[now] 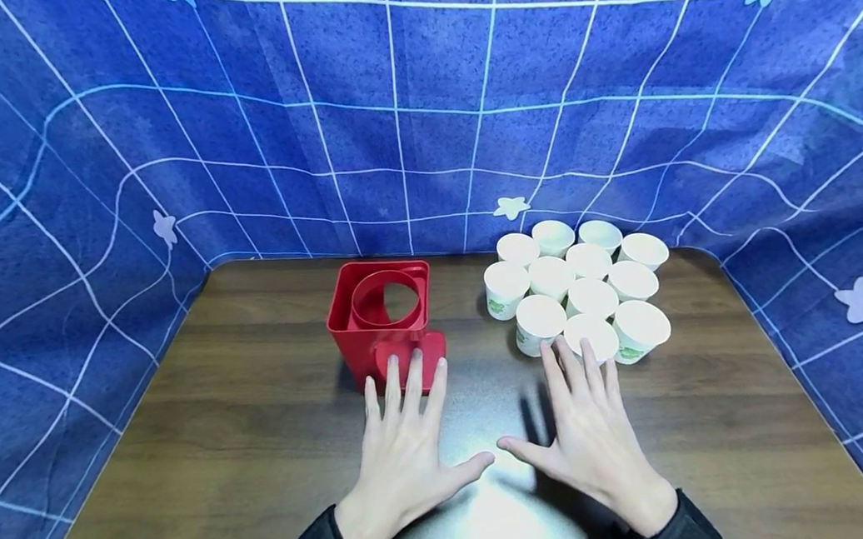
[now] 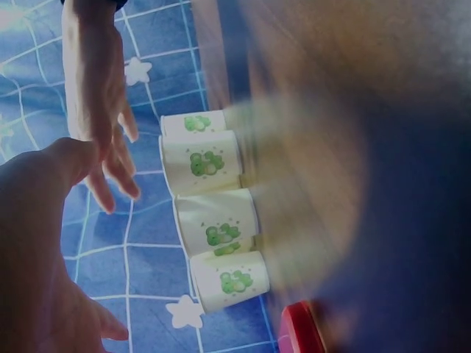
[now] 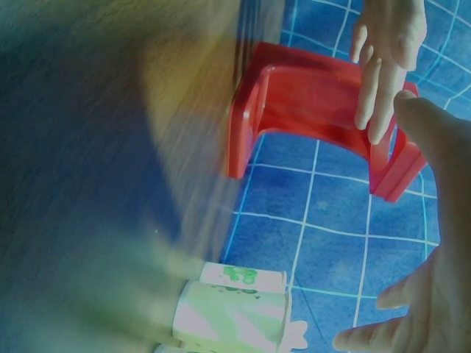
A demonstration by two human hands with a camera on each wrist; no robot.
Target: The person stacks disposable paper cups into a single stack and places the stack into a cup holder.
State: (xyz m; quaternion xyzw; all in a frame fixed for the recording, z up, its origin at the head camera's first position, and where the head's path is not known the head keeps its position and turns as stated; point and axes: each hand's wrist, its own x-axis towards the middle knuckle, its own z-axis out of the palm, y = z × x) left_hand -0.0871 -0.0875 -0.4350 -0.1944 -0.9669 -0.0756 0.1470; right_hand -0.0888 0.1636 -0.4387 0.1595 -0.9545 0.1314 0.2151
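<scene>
A red plastic holder (image 1: 384, 319) with a round opening in its top stands on the brown wooden table (image 1: 247, 433). To its right stands a cluster of several white paper cups (image 1: 579, 292), upright, with green prints. My left hand (image 1: 405, 426) lies spread and flat in front of the holder, fingertips at its low front lip. My right hand (image 1: 584, 405) is spread the same way, fingertips just short of the nearest cups. Neither hand holds anything. The left wrist view shows the cups (image 2: 213, 220) and my right hand (image 2: 96, 95); the right wrist view shows the holder (image 3: 309, 95).
A blue cloth with a white grid and pale stars (image 1: 421, 120) walls the table at the back and both sides. A bright glare spot (image 1: 501, 507) lies on the wood between my wrists. Bare wood stretches left of the holder and right of the cups.
</scene>
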